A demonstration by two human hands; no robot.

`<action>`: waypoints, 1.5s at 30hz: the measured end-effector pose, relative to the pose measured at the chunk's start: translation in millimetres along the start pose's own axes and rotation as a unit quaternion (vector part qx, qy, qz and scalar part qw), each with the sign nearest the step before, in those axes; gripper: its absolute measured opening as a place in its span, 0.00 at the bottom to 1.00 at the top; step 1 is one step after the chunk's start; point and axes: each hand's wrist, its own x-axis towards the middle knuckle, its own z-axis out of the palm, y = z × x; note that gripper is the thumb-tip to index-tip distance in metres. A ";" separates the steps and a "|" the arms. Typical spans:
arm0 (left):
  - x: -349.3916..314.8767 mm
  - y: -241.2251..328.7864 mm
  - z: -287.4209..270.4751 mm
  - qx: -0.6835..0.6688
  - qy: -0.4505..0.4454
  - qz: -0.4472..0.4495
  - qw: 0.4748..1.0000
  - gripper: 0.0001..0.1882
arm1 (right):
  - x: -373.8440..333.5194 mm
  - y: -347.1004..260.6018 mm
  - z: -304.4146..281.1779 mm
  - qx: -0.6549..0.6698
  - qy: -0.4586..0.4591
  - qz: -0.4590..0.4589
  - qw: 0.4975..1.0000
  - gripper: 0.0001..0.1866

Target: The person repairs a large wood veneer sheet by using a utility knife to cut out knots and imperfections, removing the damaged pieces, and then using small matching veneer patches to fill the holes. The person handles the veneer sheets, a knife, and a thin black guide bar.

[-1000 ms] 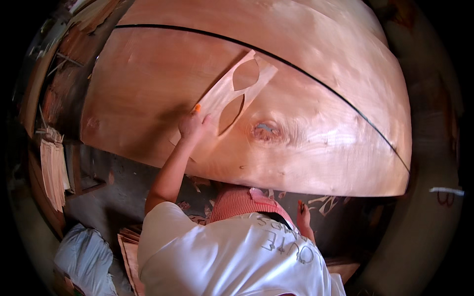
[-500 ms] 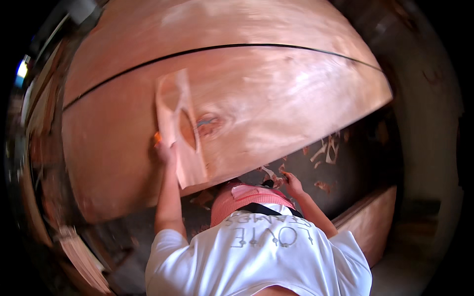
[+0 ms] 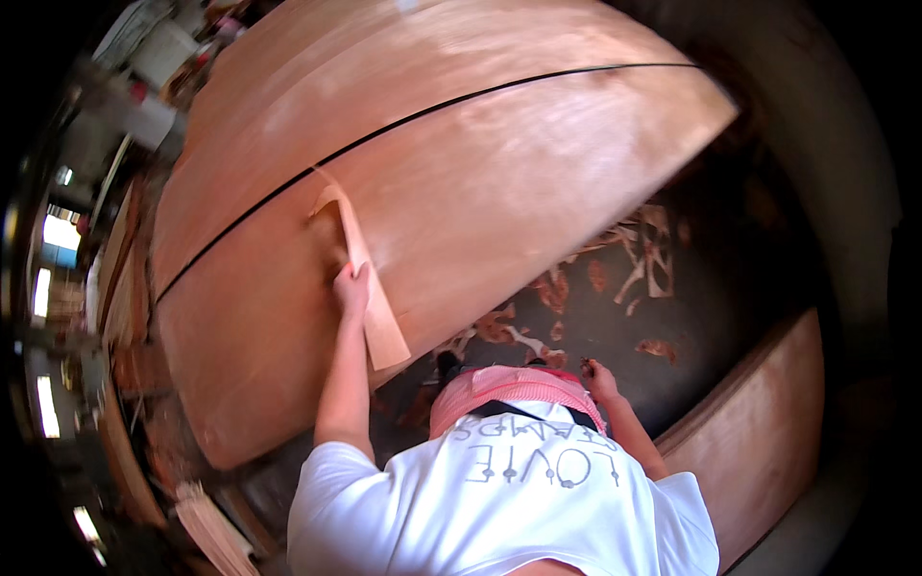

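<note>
While a narrow strip of thin wood (image 3: 381,326) is over a broad wooden sheet (image 3: 519,192), its lower end near the front edge, the left hand (image 3: 352,288) grasps it about midway. Beyond, a dark line (image 3: 432,104) crosses the sheet. Scraps (image 3: 660,274) litter the grey floor (image 3: 600,331); a wooden panel (image 3: 759,442) stands right. The left arm reaches forward; the right hand (image 3: 601,382) hangs near the waist, its grip too blurred to tell.
</note>
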 end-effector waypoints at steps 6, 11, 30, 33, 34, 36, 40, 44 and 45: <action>-14.5 124.8 65.3 -0.358 -0.009 -0.027 0.933 0.09 | -7.6 81.7 -79.7 -0.042 0.027 0.043 0.998 0.10; 4.7 237.9 96.3 -0.564 -0.046 -0.095 0.819 0.08 | 17.6 126.1 -119.0 0.027 0.047 0.052 0.997 0.10; 150.7 508.3 347.3 -0.775 0.001 -0.145 0.616 0.21 | 195.2 189.3 -389.6 -0.044 0.039 0.171 0.983 0.16; 146.6 507.4 392.4 -0.776 0.003 -0.193 0.601 0.20 | 243.9 183.5 -422.3 -0.086 0.070 0.135 0.985 0.15; 141.1 502.6 409.1 -0.773 0.002 -0.230 0.591 0.20 | 262.8 182.2 -432.9 -0.104 0.072 0.127 0.984 0.15; 128.7 504.8 445.6 -0.759 0.016 -0.280 0.588 0.19 | 312.1 172.4 -466.9 -0.129 0.079 0.088 0.985 0.15; 115.8 497.9 494.3 -0.737 0.060 -0.321 0.592 0.19 | 430.7 151.4 -536.3 -0.165 0.115 -0.055 0.978 0.14; 98.1 497.0 518.2 -0.695 0.057 -0.426 0.576 0.18 | 549.3 87.8 -609.9 -0.164 0.133 -0.171 0.962 0.16; 86.2 500.5 521.1 -0.673 0.051 -0.453 0.583 0.18 | 577.5 72.7 -624.9 -0.167 0.132 -0.192 0.958 0.17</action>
